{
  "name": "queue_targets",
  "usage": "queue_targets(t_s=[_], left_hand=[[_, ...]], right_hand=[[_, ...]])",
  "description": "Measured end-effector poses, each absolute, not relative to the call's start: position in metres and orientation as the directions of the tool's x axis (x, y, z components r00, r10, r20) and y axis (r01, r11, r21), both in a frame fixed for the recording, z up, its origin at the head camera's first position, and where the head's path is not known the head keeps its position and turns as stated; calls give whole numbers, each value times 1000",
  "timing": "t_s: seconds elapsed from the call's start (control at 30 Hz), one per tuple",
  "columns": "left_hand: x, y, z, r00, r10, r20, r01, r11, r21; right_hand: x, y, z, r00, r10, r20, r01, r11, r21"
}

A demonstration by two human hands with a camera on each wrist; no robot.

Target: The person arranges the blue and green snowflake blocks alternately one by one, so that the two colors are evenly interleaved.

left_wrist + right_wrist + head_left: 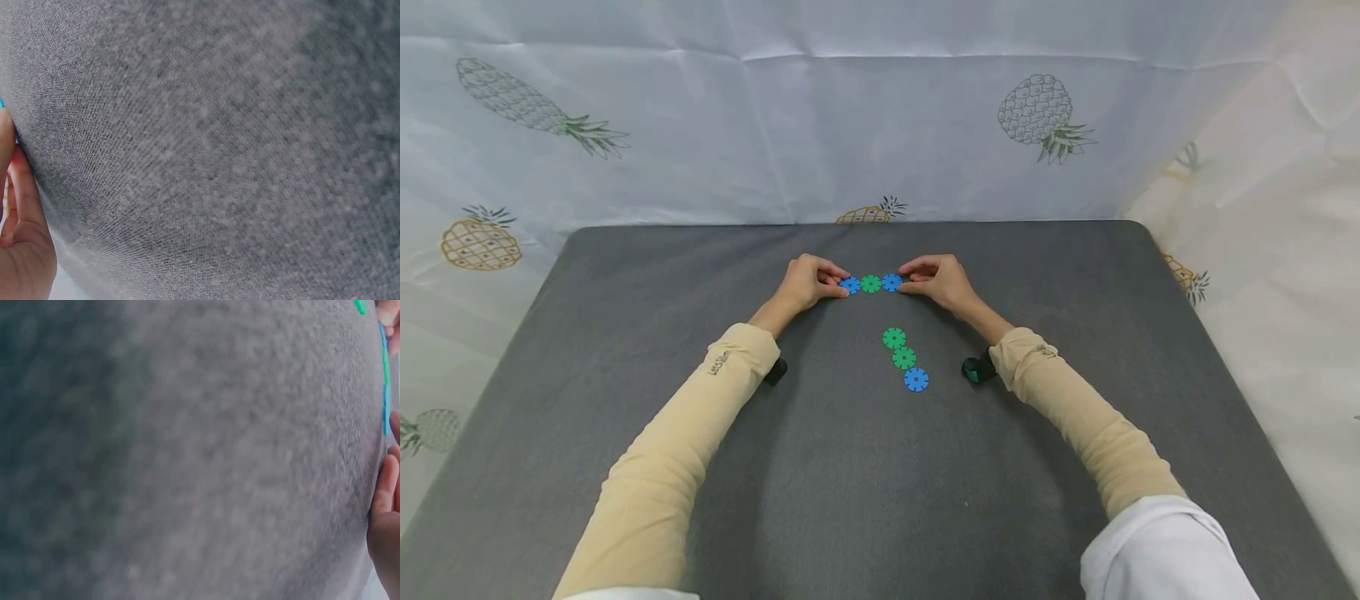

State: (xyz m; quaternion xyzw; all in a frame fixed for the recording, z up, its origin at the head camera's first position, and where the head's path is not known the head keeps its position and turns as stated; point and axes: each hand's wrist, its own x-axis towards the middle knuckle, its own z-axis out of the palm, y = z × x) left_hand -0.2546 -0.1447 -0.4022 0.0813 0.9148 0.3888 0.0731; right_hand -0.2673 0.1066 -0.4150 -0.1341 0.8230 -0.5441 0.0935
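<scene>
A short row of notched plastic discs lies flat on the grey table point(625, 333): a blue disc point(850, 286), a green disc point(871, 284) and a blue disc point(892, 282), joined edge to edge. My left hand point(808, 283) pinches the left blue disc with thumb and curled fingers. At the other end my right hand point(938, 280) pinches the right blue disc. A second joined chain lies nearer me: two green discs point(894, 338) point(904, 358) and a blue disc point(916, 380). The right wrist view shows the row edge-on as a thin blue-green line point(384, 381); the left wrist view shows only cloth and my palm point(22, 250).
A white sheet printed with pineapples point(1045, 117) hangs behind and beside the table. The wrist cameras point(977, 369) point(775, 372) sit under my sleeves, close to the table surface.
</scene>
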Motion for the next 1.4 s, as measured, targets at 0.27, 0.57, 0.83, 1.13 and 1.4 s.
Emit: queue_targets(t_s=[0.27, 0.57, 0.83, 1.13, 1.4], left_hand=[[-255, -143, -400, -976, 202, -84, 80, 687, 722], [-256, -145, -401, -975, 203, -93, 76, 695, 715], [-255, -145, -401, -975, 205, -90, 80, 695, 714], [-254, -144, -399, -974, 206, -90, 79, 689, 720], [-253, -143, -397, -975, 204, -92, 75, 686, 723]], right_hand=[[-268, 120, -416, -896, -444, 17, -111, 185, -976], [-264, 131, -411, -824, -567, 8, -97, 128, -987], [-260, 138, -407, -750, -656, -82, -17, 144, -989], [-252, 139, -411, -722, -688, -70, -20, 122, -992], [-246, 142, -408, -682, -726, -91, 2, 122, -992]])
